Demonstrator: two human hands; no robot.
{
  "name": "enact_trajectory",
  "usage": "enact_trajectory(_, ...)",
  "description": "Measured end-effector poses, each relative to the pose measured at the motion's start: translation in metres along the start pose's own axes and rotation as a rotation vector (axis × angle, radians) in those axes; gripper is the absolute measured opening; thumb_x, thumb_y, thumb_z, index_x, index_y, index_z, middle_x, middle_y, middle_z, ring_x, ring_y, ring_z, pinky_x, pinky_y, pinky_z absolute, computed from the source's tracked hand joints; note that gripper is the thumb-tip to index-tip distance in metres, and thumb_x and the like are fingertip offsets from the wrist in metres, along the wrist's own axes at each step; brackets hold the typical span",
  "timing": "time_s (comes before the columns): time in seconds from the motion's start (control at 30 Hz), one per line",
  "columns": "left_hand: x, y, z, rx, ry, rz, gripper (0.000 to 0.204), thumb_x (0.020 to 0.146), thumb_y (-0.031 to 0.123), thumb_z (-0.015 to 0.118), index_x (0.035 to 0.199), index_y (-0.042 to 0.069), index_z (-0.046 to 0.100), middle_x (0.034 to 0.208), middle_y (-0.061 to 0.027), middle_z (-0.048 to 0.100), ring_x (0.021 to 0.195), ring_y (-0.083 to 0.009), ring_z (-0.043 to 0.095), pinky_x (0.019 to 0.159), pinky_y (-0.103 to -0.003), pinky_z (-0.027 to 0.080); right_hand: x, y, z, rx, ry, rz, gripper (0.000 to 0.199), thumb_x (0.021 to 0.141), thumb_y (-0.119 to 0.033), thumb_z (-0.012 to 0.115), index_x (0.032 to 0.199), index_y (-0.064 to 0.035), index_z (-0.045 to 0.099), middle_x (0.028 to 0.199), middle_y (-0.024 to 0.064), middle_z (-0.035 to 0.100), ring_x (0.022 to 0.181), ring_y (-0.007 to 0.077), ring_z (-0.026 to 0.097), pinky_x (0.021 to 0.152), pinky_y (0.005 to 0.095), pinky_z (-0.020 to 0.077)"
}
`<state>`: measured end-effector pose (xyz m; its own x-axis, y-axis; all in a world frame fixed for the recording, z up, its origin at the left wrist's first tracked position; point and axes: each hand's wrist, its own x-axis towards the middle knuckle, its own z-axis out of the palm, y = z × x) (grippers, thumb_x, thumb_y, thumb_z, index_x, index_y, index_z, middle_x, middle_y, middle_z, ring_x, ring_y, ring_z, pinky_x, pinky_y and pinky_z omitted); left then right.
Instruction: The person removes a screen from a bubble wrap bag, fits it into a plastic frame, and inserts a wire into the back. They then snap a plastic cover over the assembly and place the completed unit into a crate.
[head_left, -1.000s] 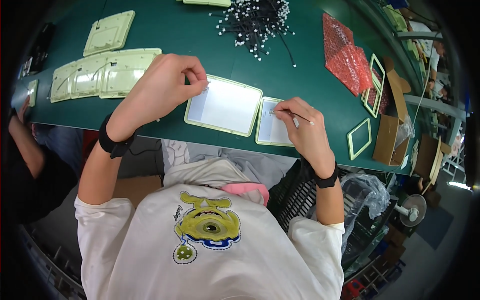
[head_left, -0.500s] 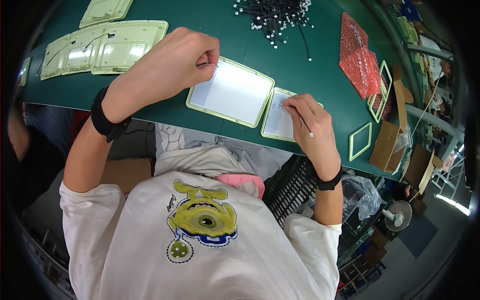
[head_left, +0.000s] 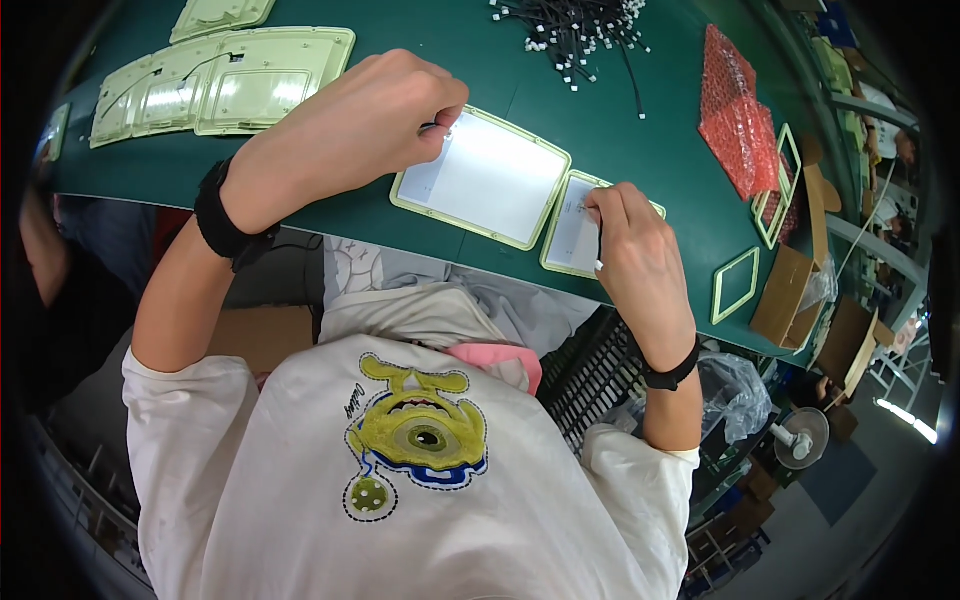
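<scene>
My left hand [head_left: 395,112] is closed in a pinch over the left edge of a larger panel [head_left: 500,170] with a white face and pale green frame. Between its fingers shows a bit of dark cable with a small white end. Above a smaller panel [head_left: 573,235] of the same kind, my right hand [head_left: 643,250] pinches a thin black cable [head_left: 601,240]. That cable hangs down beside the fingers, its white plug at the lower end. The right hand covers part of the smaller panel.
Pale green panels [head_left: 270,85], some with black cables, lie at the far left. A pile of black cables with white plugs [head_left: 575,30] sits at the back. Rightward are red bubble wrap [head_left: 735,115], thin green frames [head_left: 735,285] and a cardboard box [head_left: 785,300].
The whole view has shifted slightly, so the table appears farther right. My right hand has moved a little left over the smaller panel, and its cable now hangs left of the hand.
</scene>
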<state>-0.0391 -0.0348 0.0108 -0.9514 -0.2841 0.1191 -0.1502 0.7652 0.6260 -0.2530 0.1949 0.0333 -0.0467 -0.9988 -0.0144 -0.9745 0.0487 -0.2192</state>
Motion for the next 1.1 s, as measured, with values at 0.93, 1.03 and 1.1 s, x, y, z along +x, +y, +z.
enact_trajectory(0.93, 0.024, 0.029, -0.003, 0.541, -0.264, 0.207, 0.005, 0.077, -0.006, 0.068, 0.081, -0.006, 0.064, 0.088, -0.0226, 0.067, 0.086, -0.0411, 0.07, 0.073, -0.044, 0.058, -0.005, -0.001, 0.003, -0.052, -0.029, 0.032, 0.021, 0.084, 0.007, 0.063, 0.104, 0.0018, 0.062, 0.098, 0.0158, 0.062, 0.096, 0.0329, 0.068, 0.081, 0.0419, 0.057)
enact_trajectory(1.03, 0.024, 0.029, 0.0, 0.571, -0.28, 0.203, 0.007, 0.078, -0.003, 0.07, 0.081, -0.005, 0.064, 0.089, -0.022, 0.066, 0.089, -0.0401, 0.07, 0.074, -0.044, 0.058, -0.006, 0.0, 0.006, -0.077, -0.003, 0.011, 0.02, 0.083, 0.007, 0.064, 0.103, 0.002, 0.061, 0.097, 0.0159, 0.062, 0.094, 0.0321, 0.068, 0.079, 0.0414, 0.0577)
enact_trajectory(1.1, 0.025, 0.029, 0.001, 0.562, -0.271, 0.212, 0.006, 0.079, -0.004, 0.069, 0.08, -0.005, 0.064, 0.089, -0.0225, 0.067, 0.089, -0.0405, 0.07, 0.074, -0.044, 0.058, -0.006, 0.002, 0.006, -0.062, -0.004, 0.006, 0.022, 0.084, 0.007, 0.064, 0.105, 0.002, 0.062, 0.098, 0.0162, 0.063, 0.094, 0.0333, 0.068, 0.079, 0.0421, 0.0576)
